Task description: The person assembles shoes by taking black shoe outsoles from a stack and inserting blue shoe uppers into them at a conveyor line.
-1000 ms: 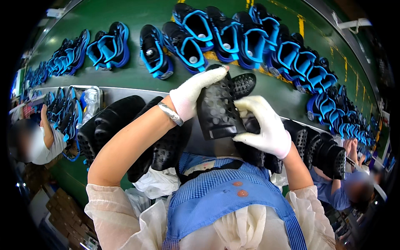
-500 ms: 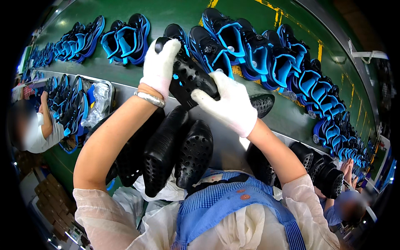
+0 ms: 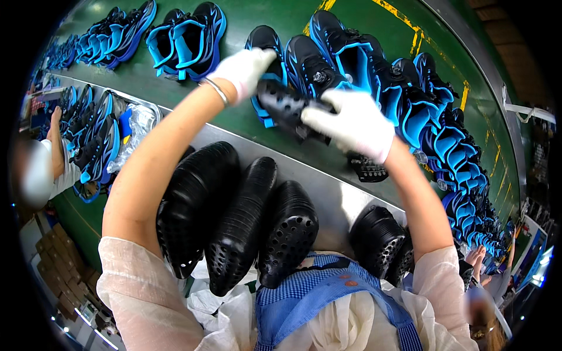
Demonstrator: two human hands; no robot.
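Observation:
My right hand [image 3: 358, 121], in a white glove, grips a black shoe tree [image 3: 281, 104] full of round holes; thumb and fingers close on its right end. The shoe tree is tilted and partly covers the front shoes of the row. My left hand [image 3: 243, 71], gloved too, lies over a black and blue sports shoe [image 3: 264, 38]. Its fingers point right across the shoe's upper; blur hides whether they grip it. Right beside that shoe stands another black and blue shoe [image 3: 307, 57]. A further black shoe tree [image 3: 369, 168] lies below my right hand.
Several ribbed black shoe trees [image 3: 240, 216] stand at the near metal edge [image 3: 316, 181], with others [image 3: 379, 241] to the right. Shoe rows line the green bench [image 3: 246, 14]. At the left, a person [image 3: 61, 155] sits by a tray holding clear plastic [image 3: 137, 131].
My left hand has let go of the shoe tree and moved over the shoe. My right hand keeps the shoe tree, now shifted right. The view has turned slightly.

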